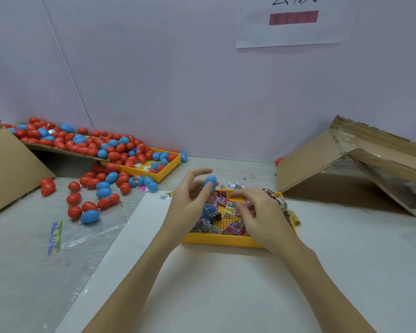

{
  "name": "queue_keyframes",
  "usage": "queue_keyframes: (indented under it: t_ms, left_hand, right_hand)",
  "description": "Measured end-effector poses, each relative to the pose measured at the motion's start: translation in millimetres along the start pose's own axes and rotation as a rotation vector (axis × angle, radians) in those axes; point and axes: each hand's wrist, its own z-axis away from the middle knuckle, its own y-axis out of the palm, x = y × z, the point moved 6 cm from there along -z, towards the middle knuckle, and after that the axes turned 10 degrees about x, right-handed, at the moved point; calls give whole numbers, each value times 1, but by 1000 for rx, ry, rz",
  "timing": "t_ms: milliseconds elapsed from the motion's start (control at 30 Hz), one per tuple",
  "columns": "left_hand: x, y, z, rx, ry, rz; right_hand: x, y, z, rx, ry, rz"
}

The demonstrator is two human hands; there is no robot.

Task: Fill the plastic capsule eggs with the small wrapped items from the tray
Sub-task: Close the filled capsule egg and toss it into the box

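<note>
Blue plastic, smooth and shiny: this is the capsule egg (210, 183) that I see in the left hand (190, 203). The thumb and the fingertips pinch it at its lower part, and the other fingers stand spread above it. The egg is held over the far left corner of the yellow tray (222, 239), and it looks closed, although I cannot see its seam clearly.

The right hand (257, 212) hovers low over the middle of the tray, with the fingers loosely bent toward the small wrapped items (228, 213). I cannot tell whether it already touches or pinches one of them, because the fingers hide what is under them.

I judge that the egg is very light, hollow and stiff, and also slippery, so it can jump out from a pinch at the pointed ends. It is better to take it around the widest part, one hand on each half, and to pull or twist at the seam. The wrapped items seem light and a little crinkly; a pinch on the edge of the wrapper should be enough, and pressing hard is not needed.

More red and blue eggs (99, 150) lie in a heap at the far left of the table, on a cardboard sheet (58, 150) and in a second yellow tray (168, 169). A torn cardboard box (346, 164) lies at the far right.
</note>
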Motion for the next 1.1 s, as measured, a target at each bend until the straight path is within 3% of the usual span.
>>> queue_keyframes:
  t_ms: [100,167,300,467,567,700,767,933,1100]
  left_hand:
    - [4,-2,0,17,-52,-41]
    - [7,-3,-1,11,-98,-28]
    - [8,-4,-1,-8,-118,-74]
    - [3,-1,0,-21,-102,-26]
    - [-4,3,4,0,47,-296]
    - [-7,20,8,191,247,-783]
    - [-11,22,9,175,338,-882]
    - [-21,16,10,59,387,-767]
    - [-13,18,8,159,226,-543]
  right_hand:
    - [-10,18,0,252,65,163]
    - [-11,21,1,272,80,216]
    - [-9,17,2,175,67,206]
    - [3,-4,6,-115,2,23]
    - [0,-9,8,-161,51,-141]
    - [-4,-5,7,-131,94,-327]
    - [-4,-5,7,-123,92,-359]
    - [-2,-2,5,-44,64,-447]
    - [-2,-1,4,-31,58,-500]
